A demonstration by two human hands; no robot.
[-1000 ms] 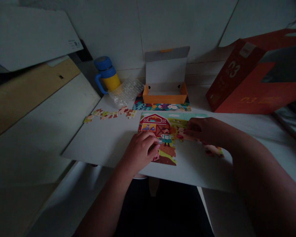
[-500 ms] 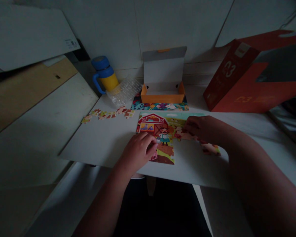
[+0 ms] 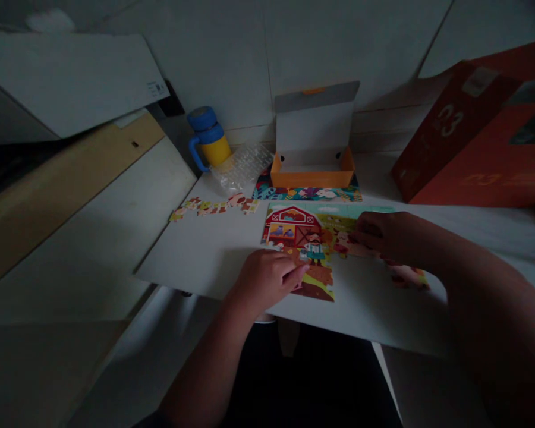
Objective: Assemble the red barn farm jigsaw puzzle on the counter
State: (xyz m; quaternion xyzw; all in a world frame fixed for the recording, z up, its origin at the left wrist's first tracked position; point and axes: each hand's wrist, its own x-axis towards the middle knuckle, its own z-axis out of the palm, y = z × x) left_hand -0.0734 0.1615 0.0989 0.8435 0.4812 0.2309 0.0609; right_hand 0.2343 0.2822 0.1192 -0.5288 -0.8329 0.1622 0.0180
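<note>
A partly joined jigsaw puzzle (image 3: 294,223) lies on the white table, showing a red barn, a farmer and a cow. My left hand (image 3: 274,273) rests on its lower left part, fingers bent loosely and thumb apart, with no piece visible in it. At the upper right, my right hand (image 3: 377,230) has its fingers pressed together on a puzzle piece beside the cow; the fingers cover most of that piece. Just below the right wrist lie joined pink-and-brown pieces (image 3: 403,274), partly hidden by the arm.
Several loose puzzle pieces (image 3: 214,208) form a row at the left. Behind the puzzle stands an open orange box (image 3: 312,179) on a patterned lid (image 3: 294,194). Clear plastic wrap (image 3: 243,169) lies by a blue-and-yellow mug (image 3: 216,148). A large red box (image 3: 463,154) stands at the right.
The view has turned slightly left, so everything sits further right. My left hand has slid a little toward me and lies flatter. My right hand stays at the cow.
</note>
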